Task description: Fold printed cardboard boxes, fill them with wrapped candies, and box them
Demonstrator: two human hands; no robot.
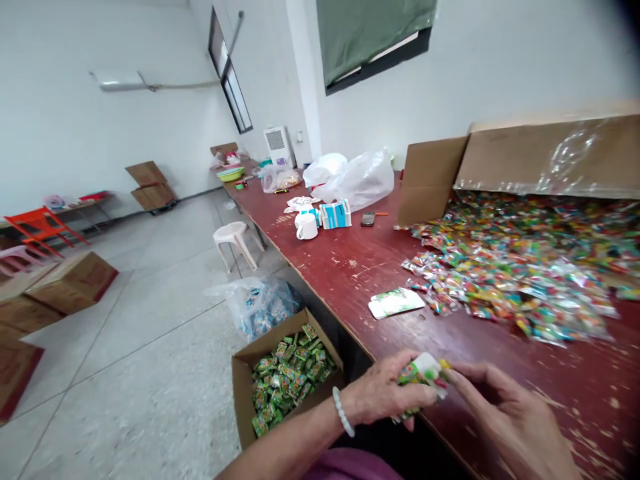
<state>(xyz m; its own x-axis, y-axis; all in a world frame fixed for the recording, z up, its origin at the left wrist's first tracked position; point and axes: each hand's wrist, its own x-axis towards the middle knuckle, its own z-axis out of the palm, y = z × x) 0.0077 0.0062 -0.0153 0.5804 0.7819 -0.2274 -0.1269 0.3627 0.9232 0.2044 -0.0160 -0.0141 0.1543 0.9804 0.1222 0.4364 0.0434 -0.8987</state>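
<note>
My left hand (pixel 393 392), with a beaded bracelet at the wrist, holds a small green printed box (pixel 411 375) near the table's front edge. Its white flap is up at the top. At the box's open end, my right hand (pixel 505 407) pinches a small candy packet (pixel 443 373) with yellow and red in it, partly at the opening. Beyond my hands a flattened box (pixel 396 303) lies on the red table (pixel 345 267). To the right spreads a large heap of colourful candy packets (pixel 530 267).
A carton of green boxes (pixel 243 400) stands below the table's edge, beside a plastic bag (pixel 260 307). Farther along are a white mug (pixel 306 226), a blue-white carton (pixel 336 215), a phone (pixel 368 219) and plastic bags. A large cardboard box (pixel 540 157) stands behind the heap.
</note>
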